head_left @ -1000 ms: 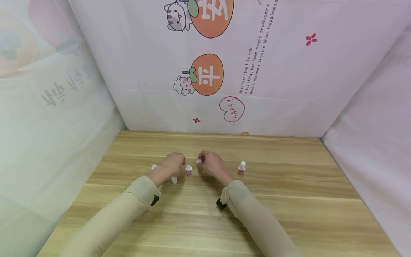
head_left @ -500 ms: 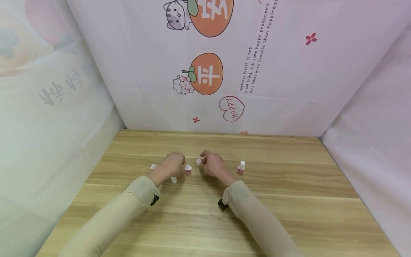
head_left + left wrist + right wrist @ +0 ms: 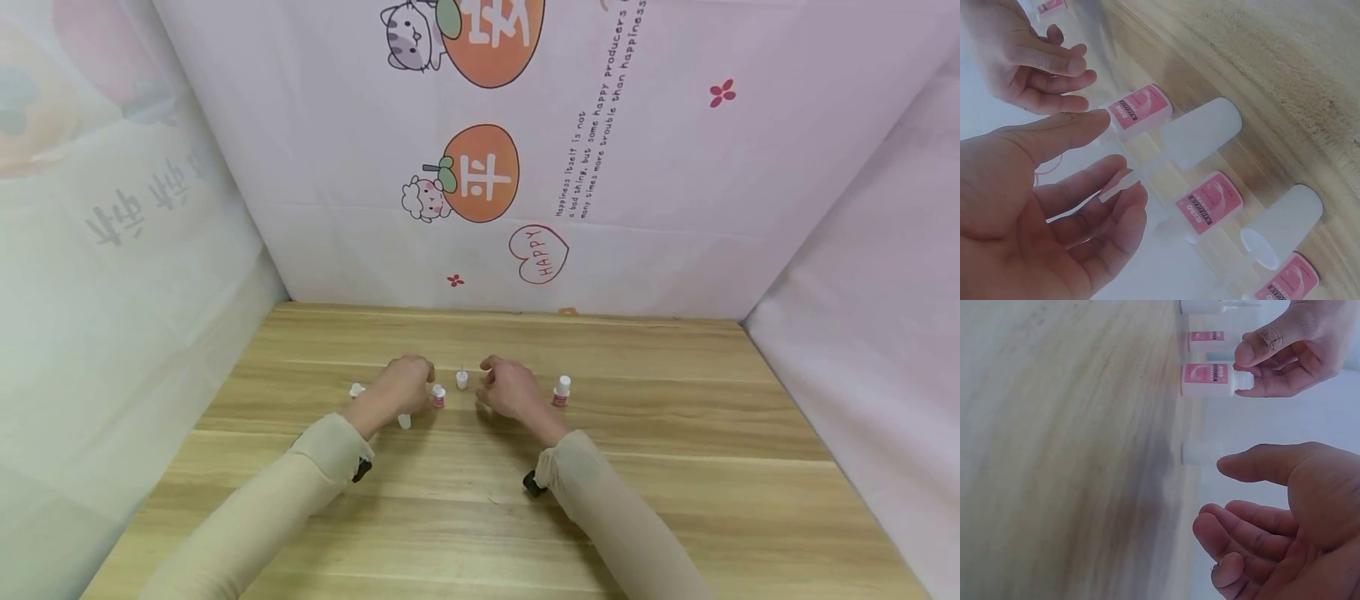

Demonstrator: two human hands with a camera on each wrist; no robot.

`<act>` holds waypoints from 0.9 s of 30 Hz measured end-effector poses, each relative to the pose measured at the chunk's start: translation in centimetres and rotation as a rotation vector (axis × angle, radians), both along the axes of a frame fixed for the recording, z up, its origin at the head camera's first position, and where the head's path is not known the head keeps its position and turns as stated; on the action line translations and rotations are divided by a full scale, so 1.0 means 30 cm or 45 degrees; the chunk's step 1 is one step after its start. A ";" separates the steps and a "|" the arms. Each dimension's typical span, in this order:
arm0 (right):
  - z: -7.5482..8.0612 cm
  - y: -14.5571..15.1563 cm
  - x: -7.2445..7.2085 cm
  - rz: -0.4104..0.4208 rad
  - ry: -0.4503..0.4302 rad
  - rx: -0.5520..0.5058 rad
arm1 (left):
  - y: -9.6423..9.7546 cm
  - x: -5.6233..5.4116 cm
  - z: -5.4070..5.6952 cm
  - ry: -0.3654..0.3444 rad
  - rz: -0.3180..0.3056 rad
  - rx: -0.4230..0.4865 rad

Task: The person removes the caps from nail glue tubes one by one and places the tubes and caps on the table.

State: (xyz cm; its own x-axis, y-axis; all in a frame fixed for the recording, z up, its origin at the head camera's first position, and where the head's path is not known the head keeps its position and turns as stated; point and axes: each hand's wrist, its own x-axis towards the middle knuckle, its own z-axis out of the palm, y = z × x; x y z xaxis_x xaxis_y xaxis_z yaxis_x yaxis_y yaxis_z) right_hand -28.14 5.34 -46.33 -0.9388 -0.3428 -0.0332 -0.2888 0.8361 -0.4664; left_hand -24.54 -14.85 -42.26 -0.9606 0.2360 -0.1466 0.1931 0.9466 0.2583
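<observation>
My left hand (image 3: 405,385) hovers beside a small pink-and-white nail glue bottle (image 3: 438,397), which stands uncapped. In the left wrist view its thumb is apart from its loosely bent fingers, with nothing gripped between them. A white brush cap (image 3: 1200,132) stands there, its brush overlapping the fingertips. My right hand (image 3: 513,390) has its thumb and fingers spread apart and holds nothing. To its left, another white brush cap (image 3: 462,381) stands upside down on the table, brush pointing up. Its brush is hardly visible in the right wrist view.
A capped glue bottle (image 3: 562,392) stands right of my right hand. Two more labelled bottles and a second upturned cap (image 3: 1282,225) stand along the left side, partly hidden by my left arm in the head view. A printed white sheet (image 3: 360,242) hangs behind the wooden table (image 3: 465,533).
My right hand has let go of the white brush cap, leaving it upside down on the table, and drawn back to the right. My left hand has stayed in place.
</observation>
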 end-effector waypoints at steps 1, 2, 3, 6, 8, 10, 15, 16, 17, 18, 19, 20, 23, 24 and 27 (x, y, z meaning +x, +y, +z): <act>0.004 0.005 0.004 0.000 0.000 -0.001 | 0.001 0.001 0.000 0.011 -0.004 -0.002; 0.008 0.010 0.009 -0.003 -0.004 -0.007 | 0.002 0.002 0.000 0.022 -0.008 -0.006; 0.013 0.015 0.014 -0.006 -0.008 -0.011 | 0.003 0.004 0.001 0.035 -0.013 -0.009; 0.024 0.030 0.031 -0.004 -0.004 -0.013 | 0.007 0.011 0.005 0.071 -0.029 -0.016; 0.031 0.039 0.043 -0.007 0.007 -0.015 | 0.012 0.016 0.010 0.090 -0.038 -0.018; 0.036 0.048 0.055 -0.013 0.028 -0.019 | 0.016 0.024 0.017 0.096 -0.039 -0.012; 0.053 0.069 0.080 -0.037 0.067 -0.040 | 0.030 0.040 0.031 0.106 -0.034 0.005; 0.057 0.073 0.084 -0.039 0.073 -0.037 | 0.033 0.042 0.033 0.112 -0.036 0.004; 0.062 0.077 0.087 -0.042 0.077 -0.036 | 0.037 0.043 0.034 0.120 -0.041 0.003; 0.066 0.080 0.091 -0.045 0.083 -0.034 | 0.042 0.045 0.034 0.128 -0.048 0.002; 0.072 0.083 0.095 -0.046 0.084 -0.034 | 0.046 0.047 0.035 0.134 -0.057 0.002; 0.076 0.087 0.097 -0.046 0.086 -0.031 | 0.052 0.049 0.036 0.143 -0.064 0.005; 0.091 0.095 0.107 -0.048 0.088 -0.042 | 0.071 0.055 0.040 0.168 -0.088 0.023; 0.095 0.098 0.109 -0.048 0.093 -0.044 | 0.078 0.056 0.041 0.175 -0.094 0.033; 0.106 0.109 0.116 -0.055 0.122 -0.048 | 0.103 0.057 0.039 0.176 -0.107 0.078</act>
